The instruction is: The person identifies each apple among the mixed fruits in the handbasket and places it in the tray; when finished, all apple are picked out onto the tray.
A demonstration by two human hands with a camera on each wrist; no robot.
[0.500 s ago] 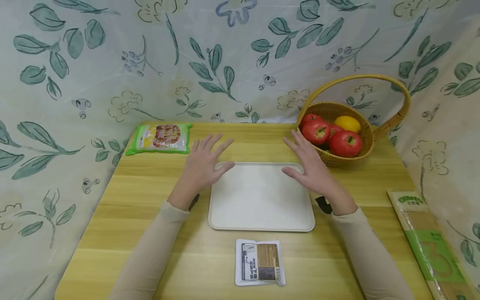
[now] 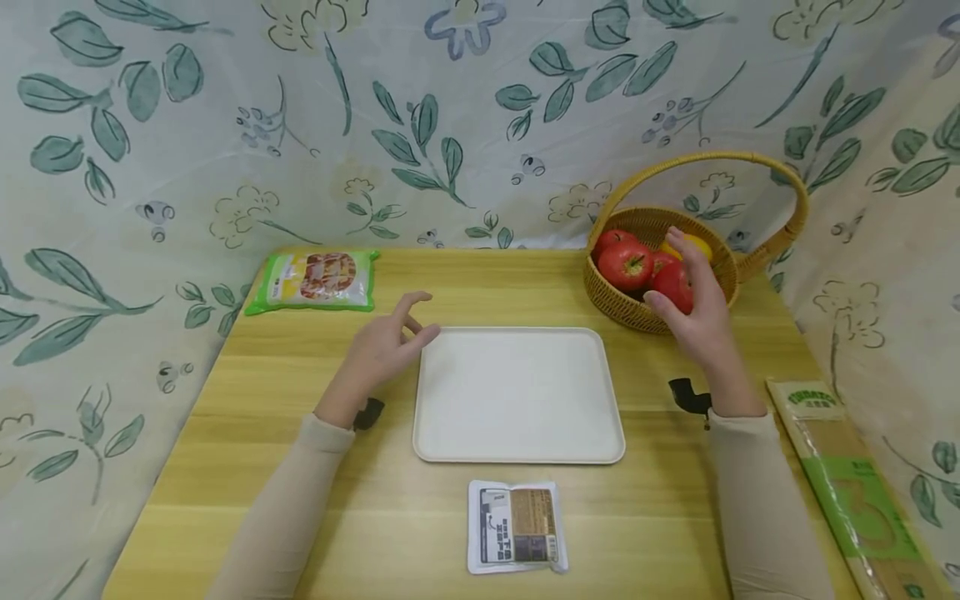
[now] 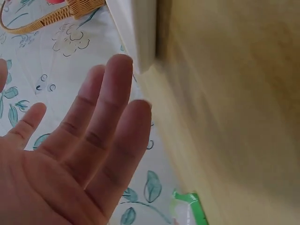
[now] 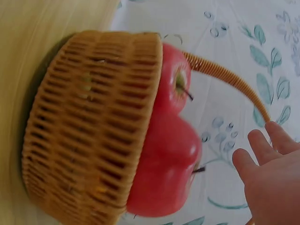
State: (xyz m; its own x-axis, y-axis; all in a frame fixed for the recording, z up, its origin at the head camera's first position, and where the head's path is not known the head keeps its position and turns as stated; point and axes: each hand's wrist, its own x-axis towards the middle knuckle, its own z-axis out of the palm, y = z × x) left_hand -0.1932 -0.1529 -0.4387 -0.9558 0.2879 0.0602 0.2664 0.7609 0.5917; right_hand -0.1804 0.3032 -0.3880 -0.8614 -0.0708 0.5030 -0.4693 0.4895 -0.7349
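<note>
My right hand is in front of the wicker basket, its fingers relaxed and apart with nothing held. In the basket lie several red apples and a yellow fruit, partly hidden behind my fingers. The right wrist view has the basket's woven side and apples, with a gap between them and the fingers. By the left back corner of a white tray hovers my left hand, loosely bent and holding nothing. In the left wrist view its fingers lie close to the tray's edge.
A green-edged food bag lies at the table's back left. Nearest the front is a flat white packet. Along the right edge runs a long green and brown package. Leaf-patterned cloth stands behind the table.
My right hand has moved right, from the tray's back right corner to the basket. My left hand has drawn slightly left and toward me, its fingers bending more.
</note>
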